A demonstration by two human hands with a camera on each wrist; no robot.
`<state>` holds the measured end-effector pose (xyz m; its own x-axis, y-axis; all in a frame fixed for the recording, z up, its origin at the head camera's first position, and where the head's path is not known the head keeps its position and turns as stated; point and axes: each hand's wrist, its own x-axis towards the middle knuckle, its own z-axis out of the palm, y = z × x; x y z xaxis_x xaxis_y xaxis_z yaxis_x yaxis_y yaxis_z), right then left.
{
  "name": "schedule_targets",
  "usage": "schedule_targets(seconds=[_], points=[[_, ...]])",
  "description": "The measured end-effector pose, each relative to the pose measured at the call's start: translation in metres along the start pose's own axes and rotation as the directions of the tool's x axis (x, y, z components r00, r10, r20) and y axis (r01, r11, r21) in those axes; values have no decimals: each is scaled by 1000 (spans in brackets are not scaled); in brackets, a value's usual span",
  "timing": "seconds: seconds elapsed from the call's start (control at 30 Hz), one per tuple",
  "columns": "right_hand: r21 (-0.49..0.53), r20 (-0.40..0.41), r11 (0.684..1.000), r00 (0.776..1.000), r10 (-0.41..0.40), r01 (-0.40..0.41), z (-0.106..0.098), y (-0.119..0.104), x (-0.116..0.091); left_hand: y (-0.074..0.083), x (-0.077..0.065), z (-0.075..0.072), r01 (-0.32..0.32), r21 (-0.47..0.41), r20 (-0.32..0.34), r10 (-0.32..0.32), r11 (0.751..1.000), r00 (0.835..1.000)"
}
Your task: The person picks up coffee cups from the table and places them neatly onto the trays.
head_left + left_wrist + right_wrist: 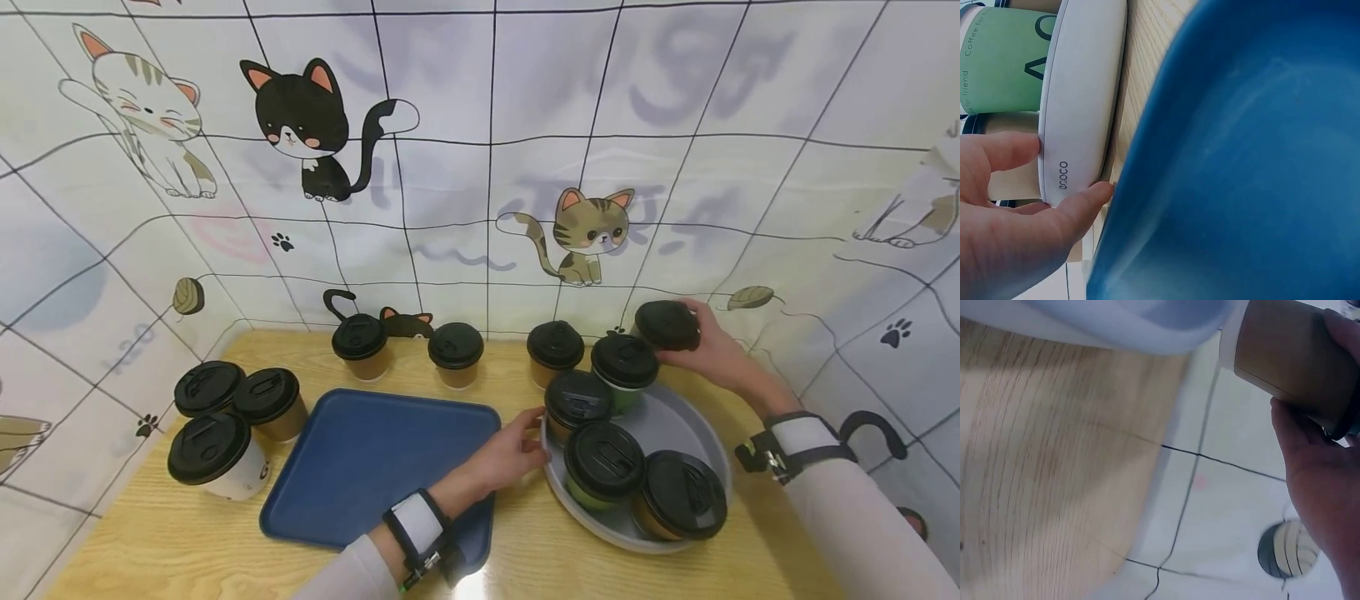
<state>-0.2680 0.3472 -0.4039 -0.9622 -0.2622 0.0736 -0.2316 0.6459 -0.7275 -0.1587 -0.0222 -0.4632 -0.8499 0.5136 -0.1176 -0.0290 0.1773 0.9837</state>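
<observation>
My right hand (pixel 708 357) grips a brown paper cup (pixel 1291 353) with a black lid (pixel 667 325), raised off the table at the back of a round grey tray (pixel 678 425). My left hand (pixel 512 454) pinches that tray's left rim, with the thumb low on its outer wall (pixel 1082 106) in the left wrist view. On the tray stand several black-lidded cups: a green cup (pixel 600 492) in front, a brown cup (pixel 558 429) by my left fingers, another green cup (pixel 625 400) behind, and a wide-lidded cup (pixel 682 496) at the right.
A blue rectangular tray (pixel 375 467) lies left of the round one. Beyond its left side cluster a white cup (pixel 240 475) and two other lidded cups. Along the back stand brown cups (pixel 457 375), one (pixel 553 371) close to the round tray. A cat-print wall covering (pixel 450 183) surrounds the table.
</observation>
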Motion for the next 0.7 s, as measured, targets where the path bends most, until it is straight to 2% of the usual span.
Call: schedule_targets(seconds=[0.07, 0.13, 0.3, 0.4, 0.7], points=[[-4, -36, 1000, 999, 21, -21, -5, -3, -9, 0, 0, 0, 1, 2, 1, -1, 1000, 1000], [35, -53, 999, 998, 26, -24, -10, -6, -17, 0, -1, -1, 4, 5, 3, -4, 1000, 1000], [89, -106, 996, 994, -10, 20, -18, -14, -41, 1, -1, -2, 2, 23, -2, -2, 1000, 1000], [81, -143, 996, 989, -33, 44, -20, -19, -55, 1, -1, -3, 7, 36, -5, -7, 999, 1000], [55, -143, 998, 990, -9, 17, -16, -29, -93, -3, 2, -1, 15, 41, -3, -15, 999, 1000]])
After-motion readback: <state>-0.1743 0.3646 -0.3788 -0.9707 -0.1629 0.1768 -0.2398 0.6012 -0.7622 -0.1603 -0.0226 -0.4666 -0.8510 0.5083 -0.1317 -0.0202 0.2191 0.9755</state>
